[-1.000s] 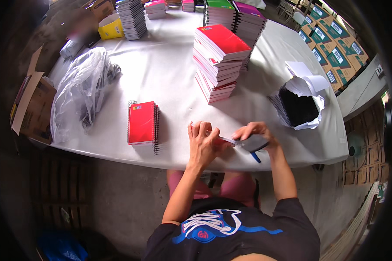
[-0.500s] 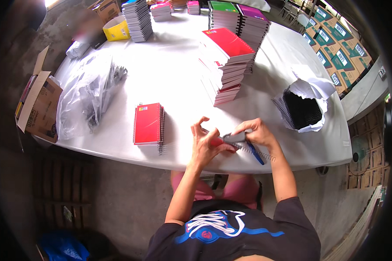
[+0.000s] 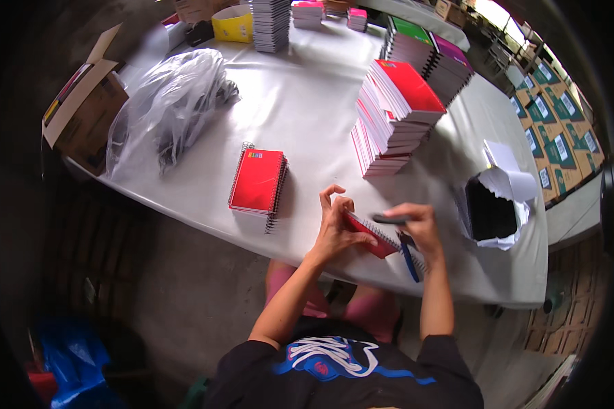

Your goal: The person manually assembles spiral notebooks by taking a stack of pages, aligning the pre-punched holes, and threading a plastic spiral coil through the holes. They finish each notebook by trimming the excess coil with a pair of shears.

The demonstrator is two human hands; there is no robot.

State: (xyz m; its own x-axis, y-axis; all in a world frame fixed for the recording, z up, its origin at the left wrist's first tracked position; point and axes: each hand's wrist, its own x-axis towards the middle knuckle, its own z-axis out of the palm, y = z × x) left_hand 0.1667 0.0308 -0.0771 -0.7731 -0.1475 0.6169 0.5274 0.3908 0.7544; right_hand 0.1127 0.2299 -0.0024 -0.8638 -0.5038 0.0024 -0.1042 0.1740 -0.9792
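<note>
Near the front edge of the table, my left hand (image 3: 335,232) pinches a small red spiral notebook (image 3: 375,244), thumb across its cover. The notebook is tilted, its coil edge turned toward my right hand. A loose end of the wire coil sticks out past its lower right corner. My right hand (image 3: 421,228) is closed around a plier-like tool (image 3: 409,262), with a blue handle hanging below and a dark part above the coil; its jaws are not clear. To the left lies a small stack of red spiral notebooks (image 3: 257,180).
Beyond my hands stands a tall stack of red-covered pads (image 3: 409,85), with green and purple notebooks (image 3: 450,54) behind. At right, torn white paper wraps black coils (image 3: 491,204). A clear plastic bag (image 3: 177,102) and an open carton (image 3: 92,105) occupy the left side.
My right hand has lifted the tool slightly away from the notebook's coil edge. The notebook now shows more of its red cover. The whole view has shifted and turned.
</note>
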